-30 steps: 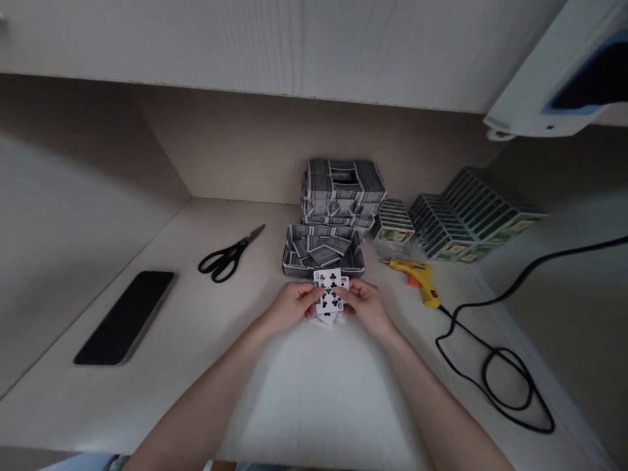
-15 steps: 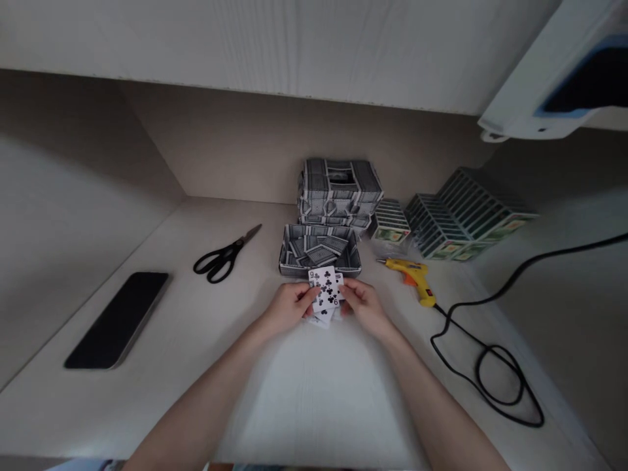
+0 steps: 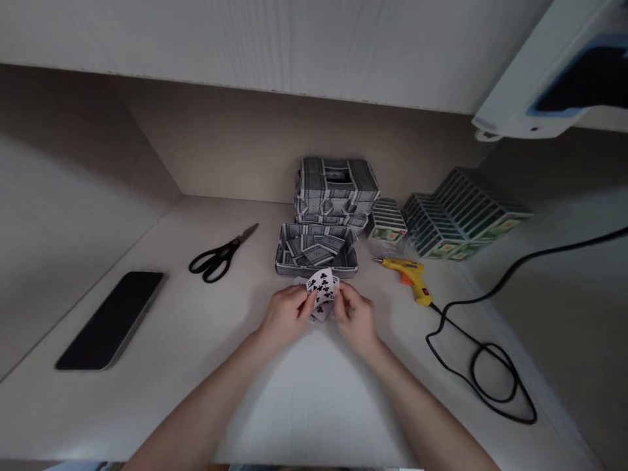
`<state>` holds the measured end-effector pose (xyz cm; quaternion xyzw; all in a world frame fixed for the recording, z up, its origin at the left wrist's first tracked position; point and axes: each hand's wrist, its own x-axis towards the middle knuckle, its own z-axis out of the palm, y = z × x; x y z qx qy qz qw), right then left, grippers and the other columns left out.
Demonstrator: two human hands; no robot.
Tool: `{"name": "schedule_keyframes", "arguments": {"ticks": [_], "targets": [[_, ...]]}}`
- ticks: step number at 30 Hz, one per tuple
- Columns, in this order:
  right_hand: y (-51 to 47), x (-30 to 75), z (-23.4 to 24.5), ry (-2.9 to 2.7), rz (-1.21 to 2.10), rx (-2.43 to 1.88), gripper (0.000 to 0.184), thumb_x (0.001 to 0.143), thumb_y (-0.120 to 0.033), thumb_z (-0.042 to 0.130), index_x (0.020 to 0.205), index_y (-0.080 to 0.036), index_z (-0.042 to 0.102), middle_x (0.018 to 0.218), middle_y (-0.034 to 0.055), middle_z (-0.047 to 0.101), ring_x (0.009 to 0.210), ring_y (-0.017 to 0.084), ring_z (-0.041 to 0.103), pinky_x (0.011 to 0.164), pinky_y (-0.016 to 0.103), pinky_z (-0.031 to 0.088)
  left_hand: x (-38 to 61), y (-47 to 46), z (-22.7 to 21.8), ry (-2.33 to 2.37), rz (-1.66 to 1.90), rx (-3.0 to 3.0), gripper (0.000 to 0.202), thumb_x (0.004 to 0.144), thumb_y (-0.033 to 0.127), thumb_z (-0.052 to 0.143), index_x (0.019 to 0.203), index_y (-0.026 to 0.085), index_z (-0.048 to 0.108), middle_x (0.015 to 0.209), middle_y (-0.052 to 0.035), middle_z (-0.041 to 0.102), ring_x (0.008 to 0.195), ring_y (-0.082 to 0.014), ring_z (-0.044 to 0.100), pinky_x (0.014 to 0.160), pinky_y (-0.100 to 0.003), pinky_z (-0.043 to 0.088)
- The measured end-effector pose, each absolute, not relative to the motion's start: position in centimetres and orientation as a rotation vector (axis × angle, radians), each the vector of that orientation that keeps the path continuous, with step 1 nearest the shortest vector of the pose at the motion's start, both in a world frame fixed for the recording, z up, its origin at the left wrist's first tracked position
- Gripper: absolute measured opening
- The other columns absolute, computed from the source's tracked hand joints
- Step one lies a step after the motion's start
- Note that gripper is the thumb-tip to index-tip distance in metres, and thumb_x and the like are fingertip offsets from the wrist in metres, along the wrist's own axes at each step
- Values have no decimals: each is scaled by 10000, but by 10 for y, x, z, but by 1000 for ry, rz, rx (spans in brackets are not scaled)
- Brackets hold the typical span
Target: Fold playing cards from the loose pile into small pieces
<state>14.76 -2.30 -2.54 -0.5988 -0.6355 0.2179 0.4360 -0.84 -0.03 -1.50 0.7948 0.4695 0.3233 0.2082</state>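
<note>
Between my hands a playing card [image 3: 322, 286], a nine of clubs, is bent into a curve. My left hand [image 3: 288, 313] pinches its left edge; my right hand [image 3: 354, 314] pinches the right edge. More face-up cards [image 3: 321, 310] lie just beneath it, partly hidden by my fingers. Right behind the card stands an open box made of playing cards [image 3: 281, 265], with loose cards [image 3: 316, 252] lying face down inside. A larger card-built box [image 3: 314, 173] with a rectangular hole on top stands behind that.
Black-handled scissors [image 3: 216, 261] and a phone [image 3: 110, 320] lie to the left. On the right are a yellow glue gun [image 3: 409, 276], its looped black cord [image 3: 475, 373] and stacked card packs [image 3: 434, 226]. A shelf panel [image 3: 245, 46] overhangs the back.
The nine of clubs was flat and is now bowed between my fingers. My hands have drawn slightly closer together. The whole view has shifted a little.
</note>
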Motion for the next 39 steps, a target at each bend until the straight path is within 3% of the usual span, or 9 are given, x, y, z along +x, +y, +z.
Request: {"name": "schedule_keyframes", "arguments": {"ticks": [3,8,12,17,23,28,33,39], "targets": [[-26,146,-26,-1611,336,-1537,304,857,-313,376,964,-166,620,650,58,642,516,148,554,531,249,430,-6,-3,-14,1280,957,2292,310,876,304,378,628,164,501,593,-17,517,558,-106,441,550,-242,322],[-27,143,-30,-1689,-49,-1533,317,862,-223,363,1062,-126,588,808,130,692,642,189,639,617,284,480,-1,-8,-18,1268,982,2401,286,880,264,377,648,159,507,632,-36,554,585,-119,485,566,-251,364],[-28,141,-31,-1746,-165,-1526,328,855,-175,371,1116,-121,561,825,138,692,690,192,653,634,279,495,2,-11,-16,1254,1002,2492,274,879,237,373,661,157,519,637,-42,568,584,-121,504,558,-253,392],[-27,141,-33,-1788,-98,-1511,377,819,-154,374,1153,-130,548,848,124,691,707,192,650,647,289,505,9,-18,-11,1110,1024,2645,268,873,189,364,659,161,522,644,-40,571,615,-125,528,579,-258,425],[-22,151,-23,-1692,108,-1483,264,843,-250,426,970,-160,639,731,79,688,544,151,594,574,268,470,0,-12,-8,1235,963,2621,258,882,231,381,694,153,540,660,-38,584,614,-128,528,578,-262,414],[-24,153,-17,-1575,307,-1454,274,833,-298,473,1018,-169,628,836,88,703,538,144,582,560,275,472,-6,-9,-4,1279,943,2582,274,883,257,393,676,155,541,655,-36,585,615,-131,529,576,-260,395],[-24,154,-16,-1538,464,-1376,304,850,-274,447,1113,-190,574,1033,96,673,718,165,646,599,267,499,-5,-11,-1,1238,892,2610,284,887,255,384,685,150,553,665,-41,590,632,-137,538,572,-258,406],[-25,157,-19,-1606,378,-1370,254,858,-243,441,1063,-182,578,991,89,690,673,147,652,597,254,508,-1,-15,-3,1184,899,2676,231,881,207,388,749,143,567,716,-48,611,675,-146,563,607,-276,461]]}}
